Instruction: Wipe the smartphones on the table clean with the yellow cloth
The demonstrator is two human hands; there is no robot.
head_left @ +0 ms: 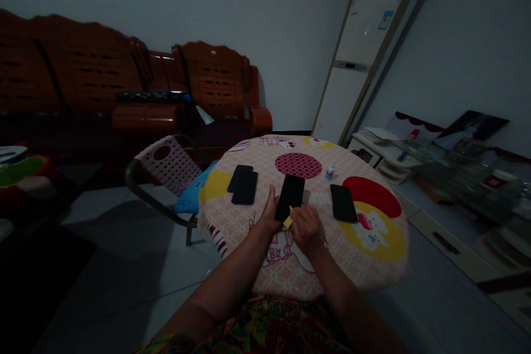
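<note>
Nearest, a person's forearms reach over a round tabletop covered with a patterned cloth. The right hand is closed, its fingers pinching a small yellow piece at the lower right edge of a black phone. The left hand grips this phone from the left side, thumb extended upward and apart from its edge; the remaining fingers are largely hidden. The phone lies between the hands, near the middle of the tabletop; whether it touches the cloth cannot be told.

To the right rests a dark slab, lying flat and apart from the right hand. To the left lie two similar dark slabs, the nearer partly overlapping the farther. Beyond the phone, toward the right, a small bottle stands upright, with a pale top and a blue-and-white label; its contents are indiscernible.

Beside the tabletop, at left, a chair bears a blue cushion. Farther back stand a carved wooden sofa and a tall white cabinet-like unit.
</note>
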